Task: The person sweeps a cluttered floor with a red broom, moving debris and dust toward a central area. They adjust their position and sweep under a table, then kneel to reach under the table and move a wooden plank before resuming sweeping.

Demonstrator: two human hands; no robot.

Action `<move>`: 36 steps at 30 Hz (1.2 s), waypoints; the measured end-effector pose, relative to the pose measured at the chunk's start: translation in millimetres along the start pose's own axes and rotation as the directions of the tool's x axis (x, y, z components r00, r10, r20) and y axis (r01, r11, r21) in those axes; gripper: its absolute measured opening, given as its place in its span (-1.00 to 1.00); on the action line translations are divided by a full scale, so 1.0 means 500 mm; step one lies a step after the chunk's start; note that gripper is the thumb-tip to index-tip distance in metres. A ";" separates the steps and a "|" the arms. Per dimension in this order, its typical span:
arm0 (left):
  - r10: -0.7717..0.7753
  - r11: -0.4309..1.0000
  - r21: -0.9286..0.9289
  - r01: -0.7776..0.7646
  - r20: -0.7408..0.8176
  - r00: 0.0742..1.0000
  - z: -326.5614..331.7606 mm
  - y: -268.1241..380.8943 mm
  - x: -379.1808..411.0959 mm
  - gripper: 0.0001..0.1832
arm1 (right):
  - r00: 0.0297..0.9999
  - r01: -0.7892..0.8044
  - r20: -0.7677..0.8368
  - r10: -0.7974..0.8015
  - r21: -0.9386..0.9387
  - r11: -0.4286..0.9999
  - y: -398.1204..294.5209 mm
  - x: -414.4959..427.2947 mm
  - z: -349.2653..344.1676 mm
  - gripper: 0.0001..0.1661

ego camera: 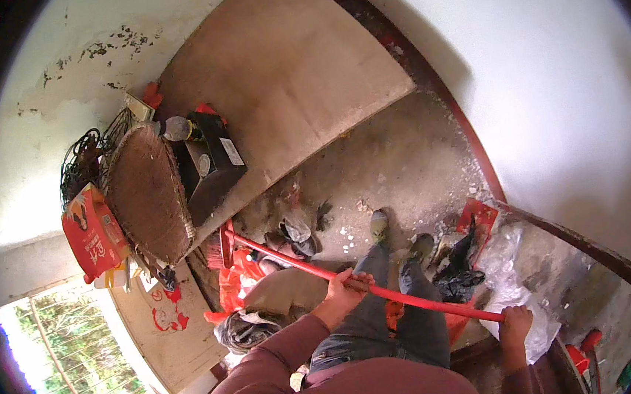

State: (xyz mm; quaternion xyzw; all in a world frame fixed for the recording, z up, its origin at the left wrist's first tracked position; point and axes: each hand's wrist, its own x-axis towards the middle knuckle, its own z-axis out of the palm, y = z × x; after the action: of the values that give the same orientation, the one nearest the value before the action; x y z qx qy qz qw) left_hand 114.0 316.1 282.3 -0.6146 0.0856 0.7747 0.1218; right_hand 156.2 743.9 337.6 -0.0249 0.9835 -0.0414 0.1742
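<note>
A red broom handle (424, 303) crosses in front of my body from lower right to upper left. My left hand (350, 286) is closed around its middle, and my right hand (515, 320) grips it near its lower right end. At the far end the broom head (220, 249), with reddish bristles, is beside the edge of a large brown board (284, 77). Below the broom head lies a red plastic bag (239, 281). Shoes (299, 234) lie on the concrete floor close to the handle. White crumbs of debris (346, 238) are scattered near my feet.
On the board stand a black box (215, 155) and a woven basket (145, 193), with a red carton (93, 234) and cables (82, 165) beside them. Clear plastic wrap (509, 287) and a black bag (461, 280) lie at right. A barred window (77, 349) is at lower left.
</note>
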 end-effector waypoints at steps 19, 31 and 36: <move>-0.280 0.852 0.496 0.167 0.161 0.947 0.173 -0.192 0.039 -0.79 | 0.823 -0.455 0.351 0.447 -0.063 0.888 0.021 -0.313 -0.165 -0.62; -0.225 0.822 0.565 0.073 0.204 0.953 0.368 -0.284 -0.005 -0.77 | 0.939 -0.326 0.240 0.245 0.403 0.855 -0.064 -0.227 -0.607 -0.74; -0.354 0.074 0.634 -0.769 0.738 0.575 0.381 -0.339 -0.057 -0.82 | 0.968 -0.241 0.166 0.186 0.426 0.872 -0.049 -0.279 -0.711 -0.70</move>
State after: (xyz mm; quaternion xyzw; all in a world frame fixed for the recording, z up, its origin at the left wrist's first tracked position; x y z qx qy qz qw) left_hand -7.5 529.3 356.7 0.0597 0.6156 0.6889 0.3781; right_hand 165.2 754.5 720.1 0.1219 0.9327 -0.2428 0.2372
